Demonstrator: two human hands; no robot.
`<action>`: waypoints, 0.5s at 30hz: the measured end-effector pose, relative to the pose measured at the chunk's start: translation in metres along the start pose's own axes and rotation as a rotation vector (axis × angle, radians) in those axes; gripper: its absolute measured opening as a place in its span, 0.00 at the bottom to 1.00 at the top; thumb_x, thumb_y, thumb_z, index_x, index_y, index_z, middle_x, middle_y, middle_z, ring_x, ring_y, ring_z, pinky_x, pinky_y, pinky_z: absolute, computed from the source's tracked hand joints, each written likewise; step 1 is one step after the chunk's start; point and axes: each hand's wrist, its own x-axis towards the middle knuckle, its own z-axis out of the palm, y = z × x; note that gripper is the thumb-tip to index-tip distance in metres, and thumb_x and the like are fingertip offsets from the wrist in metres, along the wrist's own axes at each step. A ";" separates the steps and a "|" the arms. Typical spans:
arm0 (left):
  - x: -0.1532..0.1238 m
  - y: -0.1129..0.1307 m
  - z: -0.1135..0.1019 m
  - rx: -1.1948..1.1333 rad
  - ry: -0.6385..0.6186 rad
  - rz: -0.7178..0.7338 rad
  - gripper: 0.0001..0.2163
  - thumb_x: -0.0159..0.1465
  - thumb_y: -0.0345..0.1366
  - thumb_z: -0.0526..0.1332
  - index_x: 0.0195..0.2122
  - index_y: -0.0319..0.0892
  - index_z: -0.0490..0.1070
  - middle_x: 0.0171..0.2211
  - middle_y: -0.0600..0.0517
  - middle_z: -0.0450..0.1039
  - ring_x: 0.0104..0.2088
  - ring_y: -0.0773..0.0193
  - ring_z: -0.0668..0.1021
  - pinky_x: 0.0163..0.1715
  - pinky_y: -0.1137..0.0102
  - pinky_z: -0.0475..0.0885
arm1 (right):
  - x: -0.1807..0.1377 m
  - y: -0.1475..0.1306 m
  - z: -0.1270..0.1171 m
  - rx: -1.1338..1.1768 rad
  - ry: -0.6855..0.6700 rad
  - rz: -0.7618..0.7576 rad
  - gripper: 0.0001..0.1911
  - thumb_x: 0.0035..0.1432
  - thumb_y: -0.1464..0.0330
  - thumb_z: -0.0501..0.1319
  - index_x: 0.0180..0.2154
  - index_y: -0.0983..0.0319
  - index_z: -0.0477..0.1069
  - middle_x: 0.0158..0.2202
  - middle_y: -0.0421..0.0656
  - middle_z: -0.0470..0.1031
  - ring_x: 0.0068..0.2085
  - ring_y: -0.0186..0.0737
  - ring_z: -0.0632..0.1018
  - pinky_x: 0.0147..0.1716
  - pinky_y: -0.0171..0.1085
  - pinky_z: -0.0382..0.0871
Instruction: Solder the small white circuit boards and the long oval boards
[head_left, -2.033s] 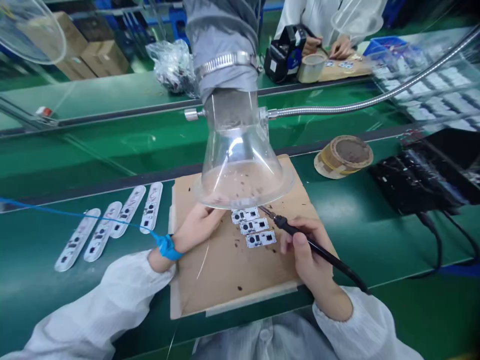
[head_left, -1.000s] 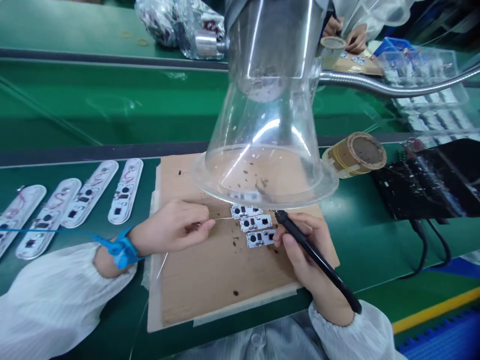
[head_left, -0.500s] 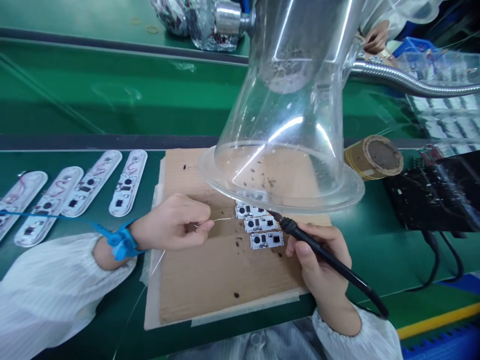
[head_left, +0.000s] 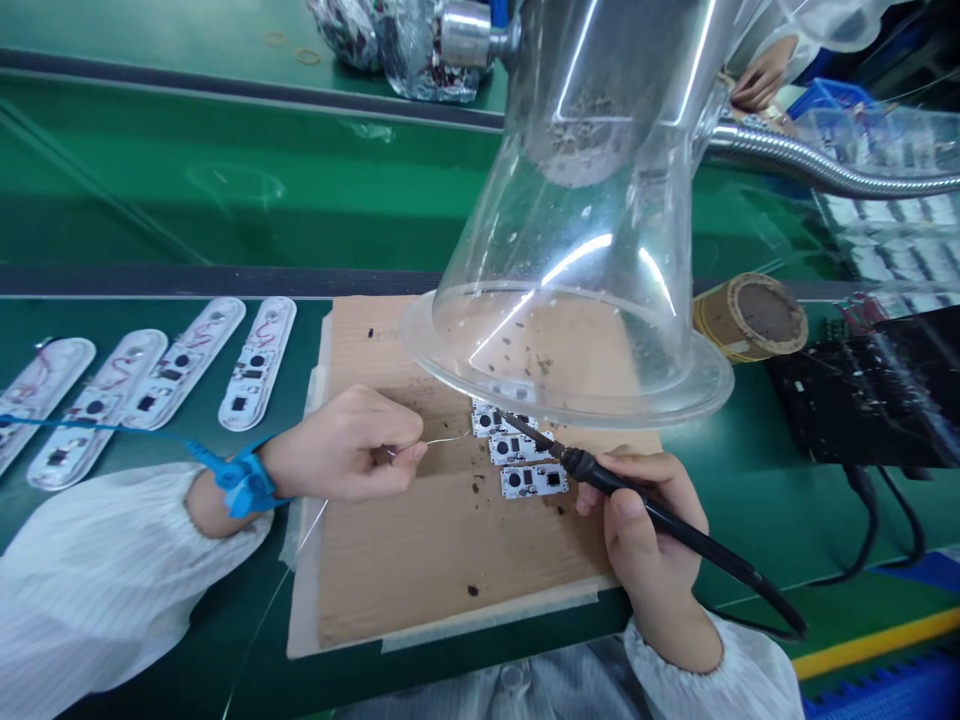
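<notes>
Between thumb and fingers my left hand [head_left: 367, 445] pinches a thin solder wire [head_left: 448, 438], whose tip reaches the left edge of the small white circuit boards. My right hand [head_left: 652, 520] is closed round the black handle of a soldering iron [head_left: 600, 475]. The iron's tip lies over the upper boards; whether it touches is too small to tell. Several boards sit in a stepped column, the nearest circuit board [head_left: 534, 481] fully in sight and the farther ones partly behind the clear hood. They rest on a brown cardboard sheet [head_left: 397, 570]. A blue wrist strap [head_left: 247, 483] circles my left wrist.
A clear fume hood [head_left: 570, 300] hangs low over the cardboard, with a flexible metal hose [head_left: 810, 165] running right. Long white casings [head_left: 257, 365] with boards lie at left. A round brown container [head_left: 754, 315] and a black device [head_left: 870, 385] stand at right. Another person's hand [head_left: 765, 75] shows behind.
The soldering iron's tip has moved left and slightly up, across the upper boards. My right hand has shifted a little, while my left hand and the solder wire stay nearly where they were.
</notes>
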 end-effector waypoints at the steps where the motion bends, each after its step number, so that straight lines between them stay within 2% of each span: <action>1: 0.000 0.000 0.000 -0.007 0.002 0.001 0.18 0.68 0.22 0.55 0.25 0.45 0.49 0.20 0.62 0.49 0.21 0.70 0.54 0.22 0.70 0.52 | 0.000 0.000 0.000 -0.001 0.003 0.000 0.08 0.74 0.65 0.68 0.52 0.57 0.81 0.38 0.42 0.80 0.31 0.37 0.82 0.31 0.37 0.80; 5: -0.001 0.000 0.001 -0.039 0.010 0.002 0.18 0.67 0.22 0.55 0.25 0.45 0.50 0.21 0.61 0.49 0.22 0.70 0.54 0.23 0.70 0.51 | -0.001 0.000 0.000 -0.001 0.010 -0.005 0.07 0.75 0.64 0.68 0.51 0.57 0.81 0.39 0.43 0.82 0.31 0.37 0.82 0.30 0.37 0.79; 11: 0.001 0.002 0.001 -0.063 0.016 0.013 0.18 0.64 0.20 0.55 0.25 0.45 0.47 0.21 0.61 0.49 0.23 0.70 0.53 0.23 0.71 0.51 | 0.000 -0.004 0.000 -0.038 -0.030 0.037 0.07 0.75 0.63 0.67 0.50 0.57 0.80 0.32 0.41 0.80 0.29 0.40 0.82 0.28 0.38 0.80; 15: 0.001 0.001 0.001 -0.064 0.006 0.010 0.18 0.63 0.20 0.54 0.26 0.46 0.46 0.20 0.61 0.50 0.22 0.70 0.53 0.22 0.70 0.51 | 0.001 -0.005 0.000 -0.061 -0.035 0.048 0.06 0.74 0.64 0.68 0.49 0.56 0.80 0.35 0.42 0.81 0.30 0.39 0.82 0.28 0.38 0.81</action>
